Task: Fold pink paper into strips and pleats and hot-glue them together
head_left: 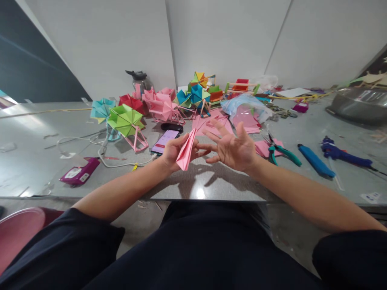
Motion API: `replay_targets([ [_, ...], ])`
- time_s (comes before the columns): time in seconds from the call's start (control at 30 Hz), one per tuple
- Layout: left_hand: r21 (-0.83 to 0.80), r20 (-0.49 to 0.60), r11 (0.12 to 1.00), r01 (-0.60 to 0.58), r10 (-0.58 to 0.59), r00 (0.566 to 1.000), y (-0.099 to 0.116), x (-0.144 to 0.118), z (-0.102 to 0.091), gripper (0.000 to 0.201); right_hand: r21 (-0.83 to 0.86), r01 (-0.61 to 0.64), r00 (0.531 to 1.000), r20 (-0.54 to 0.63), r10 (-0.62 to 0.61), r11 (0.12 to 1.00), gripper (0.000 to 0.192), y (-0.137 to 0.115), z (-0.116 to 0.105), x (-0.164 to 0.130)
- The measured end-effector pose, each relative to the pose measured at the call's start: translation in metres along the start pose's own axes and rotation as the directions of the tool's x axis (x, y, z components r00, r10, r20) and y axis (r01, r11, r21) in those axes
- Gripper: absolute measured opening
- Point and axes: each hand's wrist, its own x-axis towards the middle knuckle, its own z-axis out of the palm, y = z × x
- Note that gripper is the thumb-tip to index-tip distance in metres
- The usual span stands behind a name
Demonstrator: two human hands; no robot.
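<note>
My left hand (173,152) grips a folded pink paper piece (186,152), a long narrow wedge with its point up. My right hand (234,147) is just to the right of it, palm up and fingers spread, with one fingertip near the paper's edge. Both hands hover over the near edge of the grey table (211,185). Loose pink paper sheets (211,123) lie flat just beyond the hands.
Folded paper wheels on stick frames stand at the back: green (125,120), light blue (102,109), red (131,102), pink (161,104), multicoloured (196,94). A phone (165,141), green-handled pliers (282,152), blue glue guns (316,161), a purple packet (79,172), a metal bowl (356,105).
</note>
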Motion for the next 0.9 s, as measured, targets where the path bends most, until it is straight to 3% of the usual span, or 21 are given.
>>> replay_targets([
  [0.17,-0.033,0.029,0.999,0.027,-0.026,0.999,-0.003,-0.003,0.002,0.039,-0.099,0.028,0.998,-0.048,-0.033,0.995,0.094,0.004,0.007,-0.002],
  [0.63,-0.101,-0.031,0.994,0.045,-0.048,0.998,0.002,-0.005,0.011,0.039,0.009,-0.050,0.999,-0.004,0.050,0.999,0.074,0.015,-0.003,0.002],
  [0.9,-0.098,-0.127,0.995,0.010,-0.023,0.992,0.003,-0.002,0.009,0.031,-0.042,-0.018,0.992,-0.122,0.013,0.999,0.064,0.012,-0.003,0.004],
])
